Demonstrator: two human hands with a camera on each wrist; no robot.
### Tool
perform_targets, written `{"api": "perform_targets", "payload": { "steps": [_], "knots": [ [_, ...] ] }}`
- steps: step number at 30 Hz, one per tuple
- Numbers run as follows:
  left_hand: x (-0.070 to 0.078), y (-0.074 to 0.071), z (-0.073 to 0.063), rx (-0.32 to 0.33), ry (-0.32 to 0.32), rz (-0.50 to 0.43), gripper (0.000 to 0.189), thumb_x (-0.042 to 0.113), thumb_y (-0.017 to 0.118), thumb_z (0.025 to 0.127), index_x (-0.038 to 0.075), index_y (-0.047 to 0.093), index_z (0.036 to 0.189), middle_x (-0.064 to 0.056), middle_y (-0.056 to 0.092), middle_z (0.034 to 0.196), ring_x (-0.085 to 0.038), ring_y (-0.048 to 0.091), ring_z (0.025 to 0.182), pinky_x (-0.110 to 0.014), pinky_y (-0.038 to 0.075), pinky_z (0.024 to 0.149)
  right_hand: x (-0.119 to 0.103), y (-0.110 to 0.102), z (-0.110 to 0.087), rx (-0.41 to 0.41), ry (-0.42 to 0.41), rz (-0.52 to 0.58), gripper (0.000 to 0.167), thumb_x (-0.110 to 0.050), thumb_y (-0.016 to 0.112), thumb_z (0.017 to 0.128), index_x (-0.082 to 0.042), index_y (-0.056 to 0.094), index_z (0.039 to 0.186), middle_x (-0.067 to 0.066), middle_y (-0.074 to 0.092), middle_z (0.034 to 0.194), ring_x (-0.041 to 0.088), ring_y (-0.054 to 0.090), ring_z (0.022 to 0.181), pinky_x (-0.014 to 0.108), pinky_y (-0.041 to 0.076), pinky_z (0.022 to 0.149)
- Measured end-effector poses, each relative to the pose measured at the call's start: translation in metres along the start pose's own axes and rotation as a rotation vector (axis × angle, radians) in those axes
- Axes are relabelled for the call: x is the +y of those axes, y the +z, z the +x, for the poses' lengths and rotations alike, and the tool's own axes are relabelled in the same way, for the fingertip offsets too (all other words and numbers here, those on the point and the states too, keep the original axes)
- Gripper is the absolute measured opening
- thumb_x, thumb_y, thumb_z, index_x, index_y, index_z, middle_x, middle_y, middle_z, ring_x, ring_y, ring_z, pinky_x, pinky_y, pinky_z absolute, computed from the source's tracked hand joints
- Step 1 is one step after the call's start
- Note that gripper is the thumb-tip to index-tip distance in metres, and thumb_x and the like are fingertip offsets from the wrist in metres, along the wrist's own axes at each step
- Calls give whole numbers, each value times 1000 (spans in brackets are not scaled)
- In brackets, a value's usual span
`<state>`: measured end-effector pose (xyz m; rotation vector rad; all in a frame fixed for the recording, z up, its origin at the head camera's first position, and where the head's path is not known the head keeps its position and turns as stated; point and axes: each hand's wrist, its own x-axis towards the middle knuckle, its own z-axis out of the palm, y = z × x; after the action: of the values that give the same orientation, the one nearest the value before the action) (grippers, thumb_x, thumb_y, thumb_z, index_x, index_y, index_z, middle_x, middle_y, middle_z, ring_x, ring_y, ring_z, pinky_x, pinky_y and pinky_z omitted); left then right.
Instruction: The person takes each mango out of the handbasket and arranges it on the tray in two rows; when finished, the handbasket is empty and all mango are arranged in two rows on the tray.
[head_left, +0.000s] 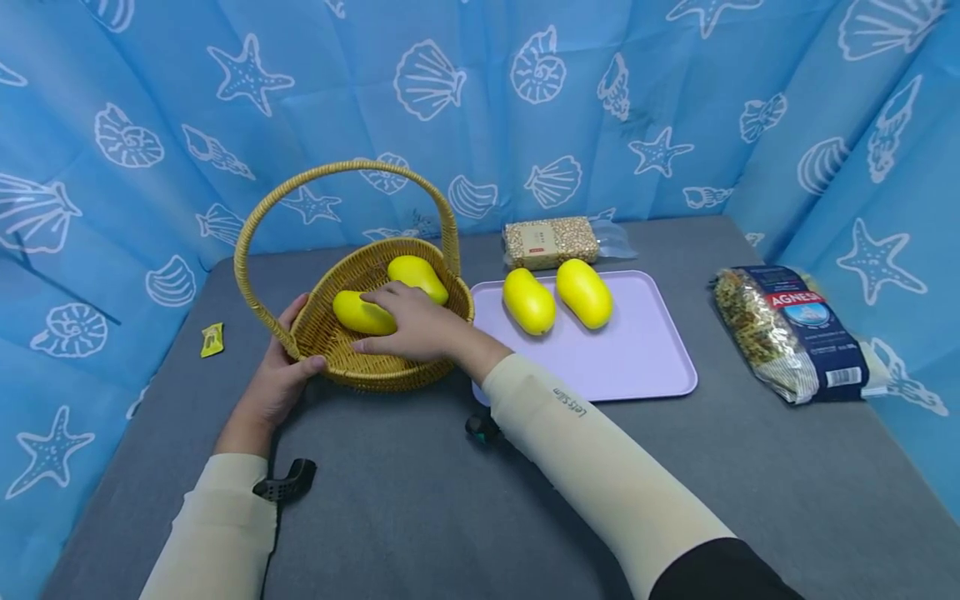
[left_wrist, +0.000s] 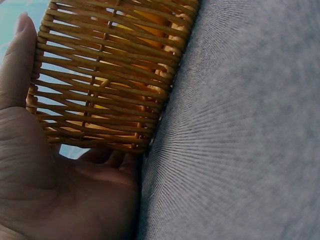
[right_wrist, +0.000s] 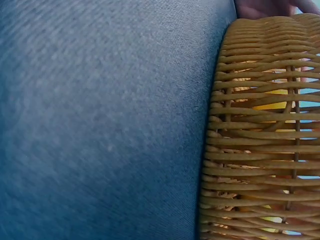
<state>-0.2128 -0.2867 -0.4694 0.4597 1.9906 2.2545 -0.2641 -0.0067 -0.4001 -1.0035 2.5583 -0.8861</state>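
A wicker basket (head_left: 375, 377) with a tall arched handle stands on the grey table at left centre. My left hand (head_left: 279, 377) grips its left end, thumb over the rim and fingers round the outside; the left wrist view shows this hand (left_wrist: 65, 190) against the woven wall (left_wrist: 110, 75). Inside the basket, my right hand (head_left: 420, 323) reaches over the near mango (head_left: 354, 312) and holds it, fingers on top and thumb on the near side. A second mango (head_left: 422, 275) lies behind it. In the right wrist view, the basket wall (right_wrist: 260, 150) hides the right hand.
Right of the basket, a lilac tray (head_left: 637, 358) carries two mangoes (head_left: 528, 302). Behind it lies a vacuum-packed bag of grains (head_left: 551, 242). A pasta bag (head_left: 795, 333) is at the far right, a small yellow packet (head_left: 212, 340) at the left. A patterned blue curtain (head_left: 495, 108) surrounds the table.
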Motion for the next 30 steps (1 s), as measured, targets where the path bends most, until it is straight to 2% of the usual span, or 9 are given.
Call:
{"api": "perform_targets", "payload": {
  "steps": [4,8,14,21,26,30],
  "knots": [
    [0,0,-1,3,3,2,91,-10,59,106,21,11,177,-18,19,176,-30,37,151,-29,44,112,-2,3,0,-41,27,-87,80,-61,68,104,-21,43,169,10,36,169,30,37,152,48,37,119],
    [0,1,0,5,7,4,91,-9,60,106,20,11,177,-18,20,176,-26,38,150,-29,45,111,-3,3,1,-53,17,-108,74,-54,71,105,-22,46,167,7,39,168,26,41,150,44,39,117],
    [1,0,0,6,6,4,92,-7,63,106,21,12,177,-18,18,176,-26,36,151,-27,42,113,-3,1,3,-103,-84,8,61,-37,77,105,-17,54,157,0,50,161,13,44,146,32,33,119],
    [4,2,-1,4,13,9,91,-9,61,106,20,13,176,-20,19,176,-26,36,150,-26,42,112,-2,0,5,-165,-132,87,54,-32,79,104,-18,57,151,-2,58,151,10,53,129,30,41,109],
    [6,3,-2,2,14,11,89,-8,61,106,25,17,176,-20,19,175,-34,33,152,-27,44,111,-2,1,7,-207,-137,73,65,-31,77,106,-19,49,164,-2,51,162,10,47,142,28,36,115],
    [5,4,-1,2,9,3,89,-5,63,107,25,16,176,-19,20,176,-37,31,153,-27,44,111,-2,1,6,-216,-129,56,64,-29,76,106,-18,50,164,-1,51,163,12,46,145,29,35,117]
  ]
}}
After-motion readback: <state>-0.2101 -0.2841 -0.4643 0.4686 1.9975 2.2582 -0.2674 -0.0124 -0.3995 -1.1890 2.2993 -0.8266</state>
